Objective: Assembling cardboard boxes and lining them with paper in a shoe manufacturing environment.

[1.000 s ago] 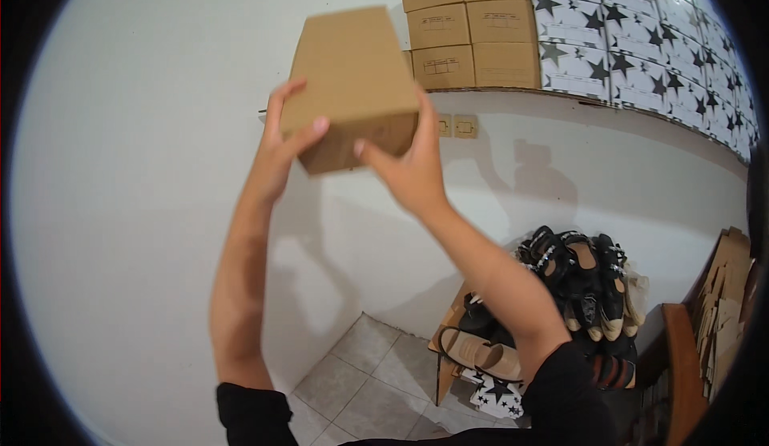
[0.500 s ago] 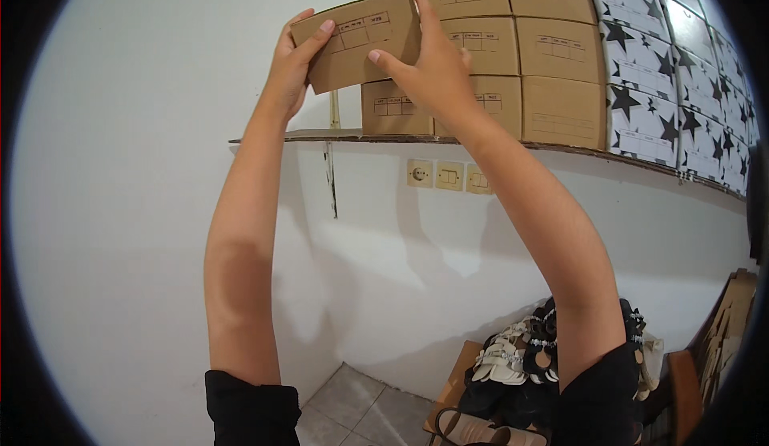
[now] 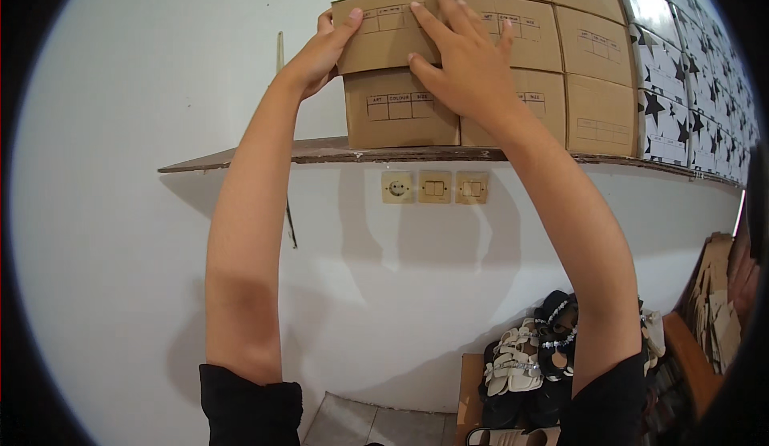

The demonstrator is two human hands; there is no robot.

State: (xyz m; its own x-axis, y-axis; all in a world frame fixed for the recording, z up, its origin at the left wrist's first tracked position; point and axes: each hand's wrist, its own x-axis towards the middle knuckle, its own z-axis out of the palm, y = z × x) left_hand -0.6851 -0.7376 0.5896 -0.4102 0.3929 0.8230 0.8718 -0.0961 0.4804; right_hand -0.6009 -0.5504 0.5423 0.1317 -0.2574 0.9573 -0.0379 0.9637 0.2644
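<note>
A long brown wooden wall shelf (image 3: pixel 240 160) is carrying rows of stacked plain brown cardboard boxes (image 3: pixel 597 113) and white star-printed boxes (image 3: pixel 665 117). The flat brown cardboard shoebox (image 3: pixel 384 33), a second ago held out in the air away from the wall, is now sitting atop the leftmost stack, so the placing looks nearly finished. The left hand (image 3: pixel 316 53) is gripping its left end; the right hand (image 3: pixel 469 61) is pressing flat, fingers spread, on its front. Below, three beige wall switches (image 3: pixel 435 187) are showing.
</note>
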